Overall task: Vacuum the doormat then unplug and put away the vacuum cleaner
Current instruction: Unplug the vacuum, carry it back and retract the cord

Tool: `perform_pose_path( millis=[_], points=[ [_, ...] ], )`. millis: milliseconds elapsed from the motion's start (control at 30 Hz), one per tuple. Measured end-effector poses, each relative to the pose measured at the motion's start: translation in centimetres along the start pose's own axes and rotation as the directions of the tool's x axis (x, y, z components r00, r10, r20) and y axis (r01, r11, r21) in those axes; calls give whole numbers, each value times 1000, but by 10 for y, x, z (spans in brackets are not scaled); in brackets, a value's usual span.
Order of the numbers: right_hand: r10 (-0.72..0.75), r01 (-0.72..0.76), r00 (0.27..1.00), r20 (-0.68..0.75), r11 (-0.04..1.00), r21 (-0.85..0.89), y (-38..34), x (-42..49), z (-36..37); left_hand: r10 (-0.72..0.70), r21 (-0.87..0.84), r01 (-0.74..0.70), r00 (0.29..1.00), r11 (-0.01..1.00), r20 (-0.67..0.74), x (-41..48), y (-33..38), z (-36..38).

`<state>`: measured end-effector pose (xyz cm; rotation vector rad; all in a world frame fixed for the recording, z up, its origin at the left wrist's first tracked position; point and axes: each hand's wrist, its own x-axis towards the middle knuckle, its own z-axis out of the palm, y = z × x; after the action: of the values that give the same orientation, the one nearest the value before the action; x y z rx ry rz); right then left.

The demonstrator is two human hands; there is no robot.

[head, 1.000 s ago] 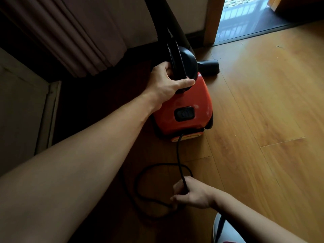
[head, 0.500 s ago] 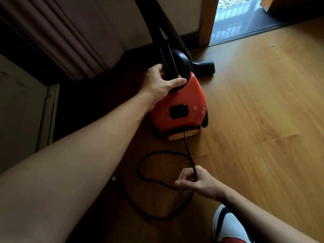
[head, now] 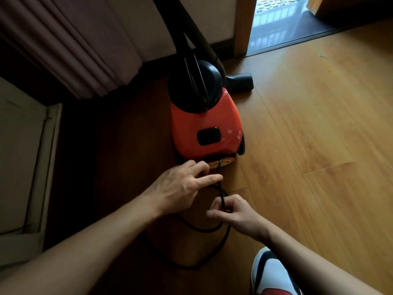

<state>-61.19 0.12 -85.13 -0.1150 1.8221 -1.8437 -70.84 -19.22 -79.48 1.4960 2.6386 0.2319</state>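
Wide wooden floor (head: pixel 308 135) here, bright planks to the right and deep shadow to the left, where a pleated curtain (head: pixel 70 45) hangs down to it. Standing on the floor just in front of that curtain is the vacuum cleaner (head: pixel 204 128), red body, black domed top, a black switch (head: pixel 208 136) on its back. Its dark hose (head: pixel 182 33) rises out of the top of the view, and the black nozzle (head: pixel 240 81) lies just beside it, toward the door frame (head: pixel 241 26). The person's left hand (head: pixel 180 188) is low at the vacuum's rear edge, fingers loosely spread, thumb stretched toward the cord (head: pixel 220 188); whether it touches the cord, I can't tell. The right hand (head: pixel 236 213) is just below it, fingers curled, pinching the cord between thumb and fingertips. The black cord comes out of the vacuum's rear, runs through that pinch and loops across the floor below both hands. A white shoe (head: pixel 268 275) sits at the bottom edge.
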Motion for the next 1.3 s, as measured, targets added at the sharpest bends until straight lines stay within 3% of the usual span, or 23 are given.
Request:
perform_pose_path(
  millis=[167,300,367,500,600,700,933,1033,1300],
  points=[
    [1,13,995,-103,990,137,1,7,3,-50,107,44,997,993,52,-7,-15,6],
    [-11,34,998,-63,927,375,-5,20,19,-44,230,47,999,972,-19,-8,-27,1],
    [-14,60,994,-111,904,423,-9,30,30,-37,249,58,995,967,-91,-5,-29,-7],
    [32,47,978,-206,927,372,-19,52,44,-210,115,245,944,963,-254,6,-36,-23],
    [135,-58,967,-214,942,330,-21,68,47,-308,11,317,930,948,-199,16,-44,-30],
    [222,-145,944,-243,944,297,-14,80,41,-305,2,307,946,952,-108,25,-49,-27],
    [356,-294,905,-233,919,264,-1,84,9,-311,56,325,934,944,-174,29,-52,-18],
    [376,-312,895,-242,913,263,5,87,4,-330,81,347,929,934,-170,34,-53,-18],
    [356,-360,839,-412,930,69,8,84,-16,-368,127,394,911,910,-188,42,-52,-19]
  ],
)
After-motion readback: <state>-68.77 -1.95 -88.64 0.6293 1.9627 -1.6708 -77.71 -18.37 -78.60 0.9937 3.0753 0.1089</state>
